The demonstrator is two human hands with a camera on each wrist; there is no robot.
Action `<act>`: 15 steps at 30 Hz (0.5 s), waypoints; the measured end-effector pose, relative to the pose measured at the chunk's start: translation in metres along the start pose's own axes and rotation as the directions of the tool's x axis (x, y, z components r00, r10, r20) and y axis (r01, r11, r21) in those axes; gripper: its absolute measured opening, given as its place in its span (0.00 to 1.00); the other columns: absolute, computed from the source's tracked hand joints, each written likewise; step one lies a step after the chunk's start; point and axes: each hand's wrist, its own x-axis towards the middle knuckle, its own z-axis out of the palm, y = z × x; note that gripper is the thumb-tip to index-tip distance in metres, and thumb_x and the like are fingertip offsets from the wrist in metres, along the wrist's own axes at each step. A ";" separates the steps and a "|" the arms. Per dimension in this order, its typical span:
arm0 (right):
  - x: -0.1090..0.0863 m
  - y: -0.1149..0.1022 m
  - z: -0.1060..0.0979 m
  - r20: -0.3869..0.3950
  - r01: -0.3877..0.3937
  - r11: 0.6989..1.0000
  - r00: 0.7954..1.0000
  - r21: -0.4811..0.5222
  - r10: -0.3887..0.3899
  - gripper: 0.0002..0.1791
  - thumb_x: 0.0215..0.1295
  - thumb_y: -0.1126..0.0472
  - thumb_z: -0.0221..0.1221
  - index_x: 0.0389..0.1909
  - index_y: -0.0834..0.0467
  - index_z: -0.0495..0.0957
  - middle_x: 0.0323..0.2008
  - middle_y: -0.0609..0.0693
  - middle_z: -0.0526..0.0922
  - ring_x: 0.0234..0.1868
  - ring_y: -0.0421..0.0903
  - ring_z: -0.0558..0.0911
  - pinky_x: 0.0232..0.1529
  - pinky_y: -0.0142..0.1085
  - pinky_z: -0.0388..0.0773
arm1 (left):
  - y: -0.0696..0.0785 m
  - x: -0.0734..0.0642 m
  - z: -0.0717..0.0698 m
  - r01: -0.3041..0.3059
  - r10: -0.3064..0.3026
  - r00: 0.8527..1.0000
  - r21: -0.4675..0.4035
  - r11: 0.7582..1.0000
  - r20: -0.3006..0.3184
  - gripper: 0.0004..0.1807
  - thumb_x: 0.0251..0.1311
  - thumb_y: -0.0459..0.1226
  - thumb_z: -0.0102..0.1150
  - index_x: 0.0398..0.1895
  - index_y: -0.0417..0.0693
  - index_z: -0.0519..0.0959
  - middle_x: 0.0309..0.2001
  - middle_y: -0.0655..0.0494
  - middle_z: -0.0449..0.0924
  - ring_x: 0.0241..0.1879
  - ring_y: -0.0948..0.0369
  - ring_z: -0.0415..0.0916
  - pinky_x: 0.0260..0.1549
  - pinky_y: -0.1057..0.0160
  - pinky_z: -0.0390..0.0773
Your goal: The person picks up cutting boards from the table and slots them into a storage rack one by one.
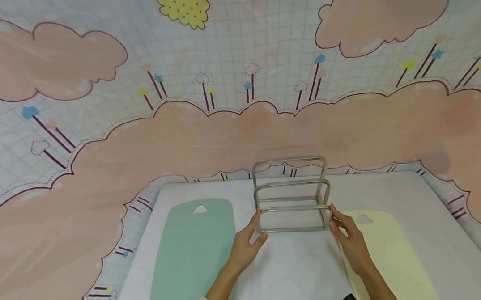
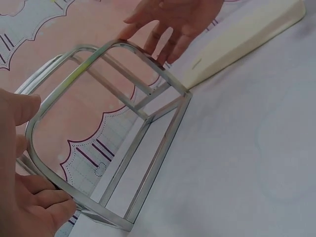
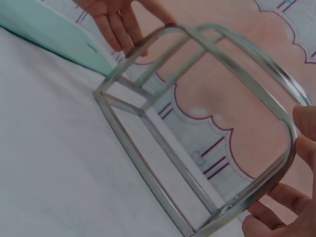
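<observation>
A silver metal rack (image 1: 294, 229) with rounded upright loops and a rectangular base stands on the white tabletop, between both hands. My left hand (image 1: 245, 248) holds its near left side; in the left wrist view, a digit lies on the loop's rounded corner while other fingers curl along the upright. At the opposite side, my right hand (image 1: 351, 239) grips the near right upright, thumb and bent fingers around the bar in the right wrist view. To the left lies a green cutting board (image 1: 192, 250), and to the right a pale yellow cutting board (image 1: 390, 251), partly behind the right forearm.
The white table (image 1: 294, 268) extends around the rack and both boards. Behind it and along its sides hangs a patterned cloth (image 1: 224, 141) with clouds. Dark wrist-camera mounts show at the bottom edge of the head view.
</observation>
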 end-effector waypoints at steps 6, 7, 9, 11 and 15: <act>-0.005 0.001 0.007 -0.008 0.001 0.999 1.000 0.033 -0.001 0.29 0.74 0.59 0.49 0.73 0.47 0.56 0.60 0.58 0.63 0.61 0.54 0.64 0.55 0.70 0.56 | -0.002 -0.003 0.001 -0.041 0.043 0.998 0.036 0.999 -0.050 0.35 0.64 0.34 0.57 0.72 0.38 0.56 0.69 0.46 0.58 0.67 0.49 0.57 0.61 0.48 0.62; -0.006 0.001 0.007 -0.013 0.005 0.999 1.000 0.033 -0.005 0.29 0.74 0.60 0.49 0.73 0.46 0.56 0.60 0.58 0.63 0.61 0.55 0.64 0.54 0.71 0.56 | -0.002 -0.003 0.002 -0.046 0.048 0.997 0.037 0.998 -0.058 0.35 0.64 0.33 0.57 0.72 0.39 0.56 0.69 0.45 0.58 0.67 0.49 0.58 0.61 0.48 0.62; -0.006 0.001 0.008 -0.022 0.014 1.000 1.000 0.027 -0.014 0.29 0.74 0.60 0.49 0.73 0.45 0.57 0.60 0.58 0.63 0.61 0.55 0.64 0.54 0.72 0.55 | -0.002 -0.003 0.003 -0.053 0.056 0.995 0.036 0.998 -0.077 0.35 0.63 0.32 0.58 0.72 0.38 0.57 0.69 0.45 0.58 0.67 0.48 0.58 0.61 0.48 0.63; -0.006 0.001 0.008 -0.032 0.019 0.999 0.999 0.030 -0.018 0.29 0.74 0.61 0.49 0.73 0.45 0.58 0.59 0.59 0.63 0.60 0.55 0.64 0.54 0.71 0.55 | -0.001 -0.002 0.005 -0.060 0.062 0.994 0.024 0.998 -0.095 0.35 0.62 0.31 0.59 0.71 0.36 0.58 0.69 0.43 0.58 0.67 0.47 0.58 0.60 0.46 0.62; -0.005 -0.001 0.007 -0.053 0.029 1.000 0.998 0.007 -0.028 0.29 0.73 0.63 0.50 0.73 0.49 0.58 0.59 0.58 0.64 0.59 0.53 0.66 0.56 0.63 0.63 | 0.012 -0.001 0.007 -0.064 0.064 0.992 0.002 0.998 -0.113 0.34 0.61 0.28 0.59 0.69 0.30 0.58 0.67 0.36 0.58 0.66 0.41 0.57 0.58 0.43 0.62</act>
